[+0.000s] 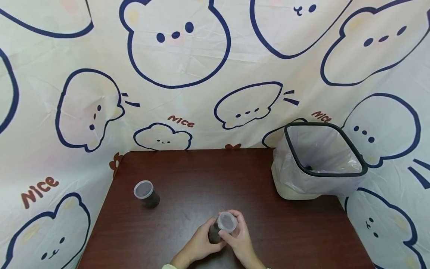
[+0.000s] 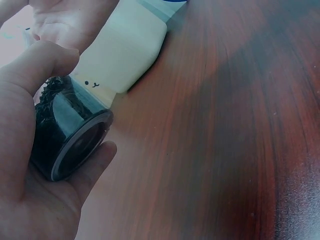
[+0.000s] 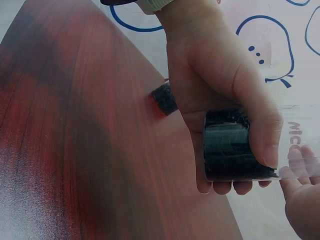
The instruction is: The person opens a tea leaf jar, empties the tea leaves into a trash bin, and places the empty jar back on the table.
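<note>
Over the front of the table, both hands hold a clear plastic cup (image 1: 214,233) with dark contents in its lower part and a pale, translucent round top. My left hand (image 1: 201,241) wraps round the dark lower part, thumb on one side and fingers on the other. At the upper end my right hand (image 1: 241,239) grips near the rim, thumb in front and fingers behind. The left wrist view shows the cup's base (image 2: 82,145) tilted. A second, similar cup (image 1: 151,198) with dark contents stands upright at the left of the table.
A bin (image 1: 295,194) with a dark rim and a translucent liner bag stands at the table's back right. The brown wooden table (image 1: 188,179) meets a hanging cloth (image 1: 201,138) with cartoon drawings behind and at both sides.
</note>
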Tool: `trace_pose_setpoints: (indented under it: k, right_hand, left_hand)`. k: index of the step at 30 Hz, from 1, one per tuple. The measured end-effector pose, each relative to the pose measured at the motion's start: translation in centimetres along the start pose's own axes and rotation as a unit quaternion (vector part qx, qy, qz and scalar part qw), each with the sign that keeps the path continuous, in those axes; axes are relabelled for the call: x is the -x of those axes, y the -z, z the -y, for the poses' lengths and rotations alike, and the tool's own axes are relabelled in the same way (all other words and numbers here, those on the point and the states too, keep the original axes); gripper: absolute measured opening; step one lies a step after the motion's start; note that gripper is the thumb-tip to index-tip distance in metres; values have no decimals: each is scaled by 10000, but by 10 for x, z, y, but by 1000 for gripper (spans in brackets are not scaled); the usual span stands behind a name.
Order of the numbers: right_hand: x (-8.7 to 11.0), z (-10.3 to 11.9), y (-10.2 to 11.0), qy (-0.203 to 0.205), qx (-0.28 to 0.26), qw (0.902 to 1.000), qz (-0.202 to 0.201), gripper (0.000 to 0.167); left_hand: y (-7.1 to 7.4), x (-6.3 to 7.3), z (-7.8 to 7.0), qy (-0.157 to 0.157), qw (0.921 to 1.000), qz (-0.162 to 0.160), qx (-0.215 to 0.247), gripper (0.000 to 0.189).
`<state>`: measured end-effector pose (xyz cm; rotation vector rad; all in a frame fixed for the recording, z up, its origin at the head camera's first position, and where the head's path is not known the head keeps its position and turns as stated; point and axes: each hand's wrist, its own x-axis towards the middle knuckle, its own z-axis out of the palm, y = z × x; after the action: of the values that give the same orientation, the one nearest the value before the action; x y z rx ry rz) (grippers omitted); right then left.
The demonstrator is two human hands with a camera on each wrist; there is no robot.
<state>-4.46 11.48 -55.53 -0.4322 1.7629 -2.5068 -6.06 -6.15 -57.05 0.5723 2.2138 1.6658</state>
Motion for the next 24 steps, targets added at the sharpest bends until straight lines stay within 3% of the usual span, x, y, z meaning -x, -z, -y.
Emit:
trace_pose_setpoints:
  k: [7,18,24]
  right_hand:
    - [0,2,-1,-161,63,9998,94,56]
    - [1,1,2,-55,230,9993,283,55]
    - [0,1,1,0,46,9996,279,69]
  left_hand:
    - [1,1,0,-33,10000,16,10,55]
    - [2,1,0,-39,9999,52,96,54]
    - [2,1,0,-72,10000,20,15,53]
